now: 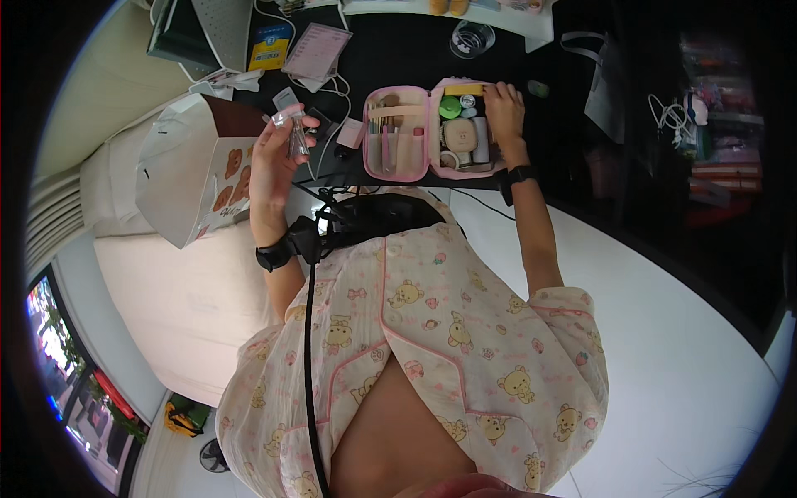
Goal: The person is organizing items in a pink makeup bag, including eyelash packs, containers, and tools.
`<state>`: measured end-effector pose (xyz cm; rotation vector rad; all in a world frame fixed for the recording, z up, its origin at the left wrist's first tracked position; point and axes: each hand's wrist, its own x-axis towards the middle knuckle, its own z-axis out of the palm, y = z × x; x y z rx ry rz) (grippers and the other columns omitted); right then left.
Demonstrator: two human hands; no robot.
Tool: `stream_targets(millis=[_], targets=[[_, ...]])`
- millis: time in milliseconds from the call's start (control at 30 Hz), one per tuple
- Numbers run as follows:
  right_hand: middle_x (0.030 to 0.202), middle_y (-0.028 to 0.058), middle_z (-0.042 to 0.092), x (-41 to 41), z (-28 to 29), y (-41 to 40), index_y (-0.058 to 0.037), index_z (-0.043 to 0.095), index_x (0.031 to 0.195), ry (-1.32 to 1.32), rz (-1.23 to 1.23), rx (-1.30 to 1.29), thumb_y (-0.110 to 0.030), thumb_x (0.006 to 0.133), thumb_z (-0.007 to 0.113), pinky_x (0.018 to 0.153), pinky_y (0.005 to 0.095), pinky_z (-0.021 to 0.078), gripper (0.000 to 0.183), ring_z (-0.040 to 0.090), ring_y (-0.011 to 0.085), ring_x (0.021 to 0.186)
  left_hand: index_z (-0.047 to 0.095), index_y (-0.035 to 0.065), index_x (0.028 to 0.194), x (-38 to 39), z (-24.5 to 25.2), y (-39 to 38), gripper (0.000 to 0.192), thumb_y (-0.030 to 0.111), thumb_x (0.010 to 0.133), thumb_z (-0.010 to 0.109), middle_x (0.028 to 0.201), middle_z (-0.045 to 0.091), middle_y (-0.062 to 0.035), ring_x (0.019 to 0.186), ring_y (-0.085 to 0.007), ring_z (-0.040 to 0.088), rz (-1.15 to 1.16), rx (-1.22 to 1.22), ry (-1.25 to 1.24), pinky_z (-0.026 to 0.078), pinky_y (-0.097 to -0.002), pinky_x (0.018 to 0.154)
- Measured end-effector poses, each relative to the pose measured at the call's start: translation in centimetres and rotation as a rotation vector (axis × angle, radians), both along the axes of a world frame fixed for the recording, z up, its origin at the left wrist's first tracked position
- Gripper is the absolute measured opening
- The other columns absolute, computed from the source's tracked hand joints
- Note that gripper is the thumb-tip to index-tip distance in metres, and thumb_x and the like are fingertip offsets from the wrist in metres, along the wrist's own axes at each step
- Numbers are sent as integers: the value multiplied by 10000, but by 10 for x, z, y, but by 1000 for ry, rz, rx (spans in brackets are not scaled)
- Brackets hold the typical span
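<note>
My left hand (274, 149) is raised at the desk's left part, its fingers pinching a small clear plastic pouch (297, 138); what is inside is too small to tell. In front of me lies a pink zip cosmetic case (429, 146), unfolded flat. Makeup brushes (389, 124) stand under a strap in its left half. The right half holds a round green container (449, 107), a beige compact (461, 135), a pale tube (480, 140) and a yellow item (463, 90). My right hand (505, 115) lies over the case's far right corner, its fingertips partly hidden.
A white bear-print paper box (187, 168) stands left of my left hand. Behind are a pink card (317, 50), white cables (339, 93) and a drinking glass (472, 40). A small pink box (352, 133) sits beside the case. Rightward stands a paper bag (605, 93).
</note>
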<state>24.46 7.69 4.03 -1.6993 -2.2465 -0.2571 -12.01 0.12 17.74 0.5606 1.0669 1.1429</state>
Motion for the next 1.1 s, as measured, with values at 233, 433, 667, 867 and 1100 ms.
stream_targets(millis=[233, 433, 667, 867, 1100], targets=[[1000, 69, 458, 1, 13, -9, -110, 568, 1065, -132, 22, -286, -124, 696, 610, 853, 358, 336, 372, 424, 236, 979, 468, 19, 1121, -12, -4, -17, 316, 204, 866, 447, 940, 591, -92, 711, -104, 551, 86, 6, -6, 406, -177, 528], [1165, 111, 427, 1, 6, 4, -114, 619, 966, -266, -63, -214, -148, 760, 516, 907, 427, 287, 233, 392, 275, 1050, 450, 18, 1145, -13, -1, -23, 337, 196, 860, 467, 950, 571, -65, 731, -102, 527, 82, 2, -14, 392, -173, 536], [1182, 111, 466, 9, -13, 25, -106, 654, 895, -441, -83, -381, -180, 764, 518, 924, 436, 280, 204, 390, 281, 1092, 454, 21, 1138, -16, -4, -30, 323, 189, 862, 461, 954, 576, -72, 726, -103, 526, 130, 31, -16, 390, -179, 538], [1237, 107, 413, 8, 38, -3, -124, 668, 873, -176, -31, -346, -200, 704, 620, 943, 424, 274, 192, 355, 283, 1129, 471, 23, 1103, -28, -10, -38, 279, 174, 870, 442, 937, 593, -102, 710, -119, 553, 179, 46, -37, 420, -189, 544], [1396, 129, 160, -11, 19, -55, -118, 509, 1155, -441, 19, -479, -125, 667, 651, 999, 530, 159, 508, 143, 324, 1283, 471, 28, 1106, -30, -5, -34, 284, 184, 869, 447, 939, 594, -96, 715, -114, 548, 169, 37, -30, 415, -190, 549]])
